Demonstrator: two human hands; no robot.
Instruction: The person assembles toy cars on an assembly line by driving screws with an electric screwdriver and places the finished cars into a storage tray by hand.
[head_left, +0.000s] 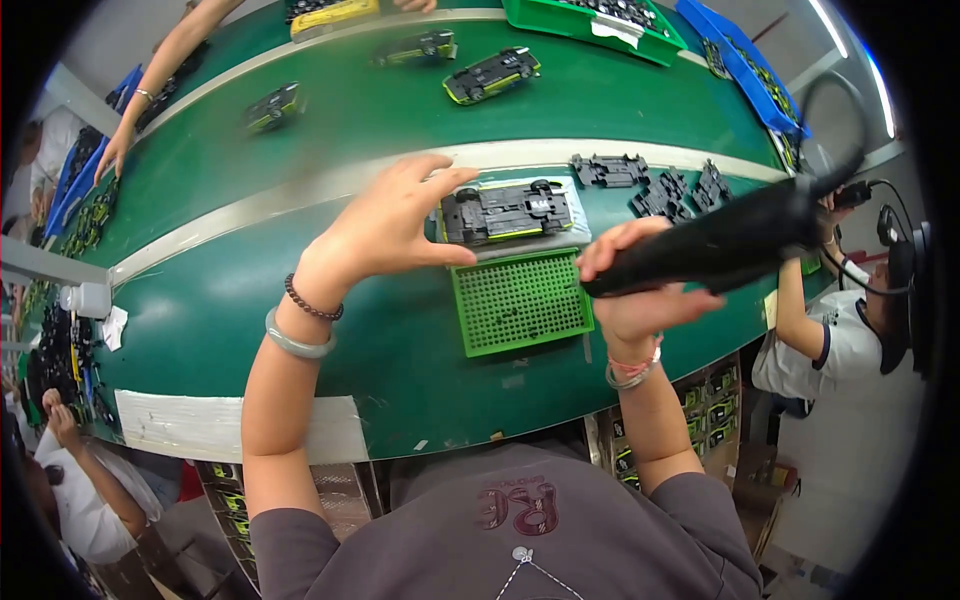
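A toy car (pixel 508 212) lies wheels-up, its black chassis on top, on a pale pad just in front of me. My left hand (pixel 398 218) reaches to its left end, thumb and fingers spread apart with nothing between them. My right hand (pixel 640 290) holds a thick black electric screwdriver (pixel 715 245), whose cord loops up at the right; its tip is hard to make out. Nearest to me is a green perforated basket (pixel 525 305) with a few small dark screws in it, touching the pad's near side.
Loose black chassis parts (pixel 665 190) lie right of the pad. Beyond a white rail (pixel 230 215), more upturned cars (pixel 492 76) rest on the green belt. A green bin (pixel 600 30) and blue bin (pixel 750 75) stand at the back. Other people work on both sides; one arm (pixel 165 75) reaches in far left.
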